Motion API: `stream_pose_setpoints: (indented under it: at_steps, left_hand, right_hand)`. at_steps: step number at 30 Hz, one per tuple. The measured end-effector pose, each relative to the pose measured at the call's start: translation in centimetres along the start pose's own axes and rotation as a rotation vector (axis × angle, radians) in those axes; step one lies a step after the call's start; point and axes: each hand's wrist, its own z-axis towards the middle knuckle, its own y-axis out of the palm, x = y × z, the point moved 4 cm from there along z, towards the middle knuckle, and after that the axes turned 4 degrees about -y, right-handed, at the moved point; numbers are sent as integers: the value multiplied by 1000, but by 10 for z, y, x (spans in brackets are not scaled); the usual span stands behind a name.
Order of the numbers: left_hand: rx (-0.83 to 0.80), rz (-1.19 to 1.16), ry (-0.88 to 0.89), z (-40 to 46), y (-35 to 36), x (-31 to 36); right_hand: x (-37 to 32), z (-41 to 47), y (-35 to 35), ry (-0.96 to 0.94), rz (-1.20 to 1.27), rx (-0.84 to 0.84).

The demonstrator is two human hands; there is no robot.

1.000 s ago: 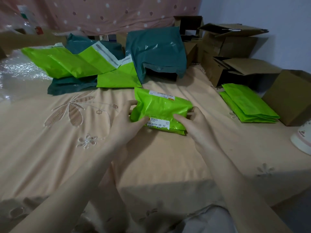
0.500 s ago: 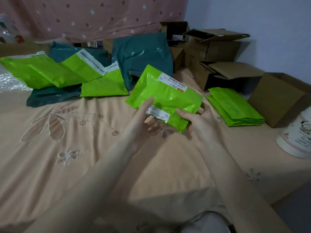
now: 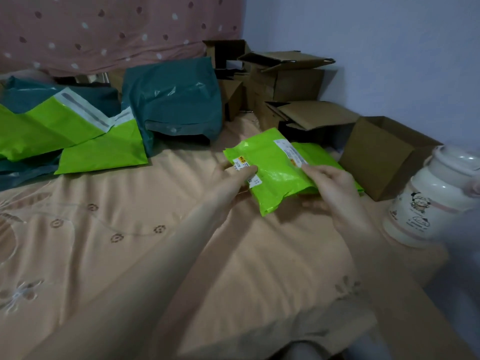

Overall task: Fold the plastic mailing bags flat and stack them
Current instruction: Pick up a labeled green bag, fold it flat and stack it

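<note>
Since the earlier frame, the folded bag [image 3: 270, 168] has been carried right, over the green stack [image 3: 318, 154] beside the boxes [image 3: 374, 154]. It is pinched at its left edge by the left hand [image 3: 231, 178] and gripped at its right by the right hand [image 3: 335, 188].

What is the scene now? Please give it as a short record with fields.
surface: bed cover
held thing: folded green bag, carried above the cover
left hand: grips the bag's left edge
right hand: grips the bag's right edge
stack: green bags, behind the held bag
waiting: green and teal bags, far left
others: cardboard boxes, white jar
</note>
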Motion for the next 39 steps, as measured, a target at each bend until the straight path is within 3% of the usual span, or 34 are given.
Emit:
stream_pose_setpoints:
  at_steps: [8, 15, 20, 24, 27, 30, 39]
  left_hand:
    - [-131, 154, -6, 47, 86, 1]
    - [47, 418, 178, 80, 102, -1]
    - [96, 930, 376, 84, 111, -10]
    - [129, 1075, 452, 85, 109, -16]
    - [82, 1202, 543, 82, 113, -16]
    - [18, 1262, 450, 83, 112, -24]
    - [-66, 1318, 325, 78, 109, -24]
  right_hand:
    - [-4, 47, -67, -168, -403, 215]
    - [0, 77, -69, -245, -699, 267]
    - [8, 83, -66, -190, -977, 159]
    - [-3, 86, -50, -470, -1076, 110]
    - [3, 95, -30, -507, -1028, -94]
    - [26, 102, -23, -371, -1040, -258]
    - [26, 101, -21, -351, -1059, -320]
